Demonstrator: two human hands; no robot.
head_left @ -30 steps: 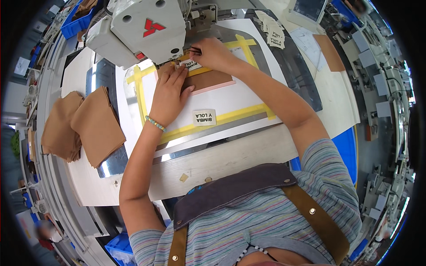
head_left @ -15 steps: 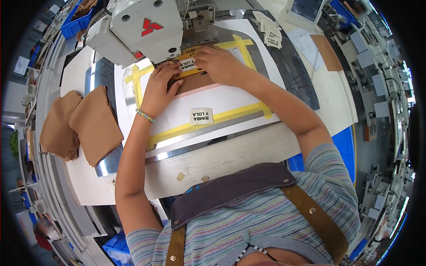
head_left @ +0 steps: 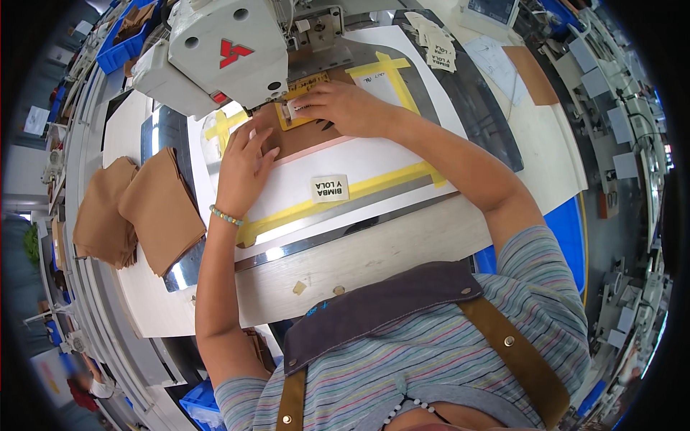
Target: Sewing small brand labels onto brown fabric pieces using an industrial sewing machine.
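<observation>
A brown fabric piece (head_left: 296,147) with a pink lower edge lies under a white sewing machine head (head_left: 228,54). On it rests a yellow frame-shaped template (head_left: 292,123). My right hand (head_left: 352,109) reaches over the template, its fingers closed at a white fabric label (head_left: 290,109) that it mostly covers. A small dark pointed thing shows below that palm; I cannot tell what it is. My left hand (head_left: 244,165) is at the fabric's left edge, fingers apart and slightly bent, holding nothing visible. A second white label (head_left: 329,188) with black print lies nearer me on the white sheet.
Brown fabric stacks (head_left: 162,212) lie at the left. Yellow tape (head_left: 359,188) borders the work plate. More labels (head_left: 435,47) are piled at the far right, near a brown piece (head_left: 530,75) and a drawn paper sheet (head_left: 496,65). A blue bin (head_left: 564,233) stands below the table's right side.
My left hand has drawn back from the label and template toward the lower left, its fingers spreading. My right hand has shifted left over the label, now covering most of it.
</observation>
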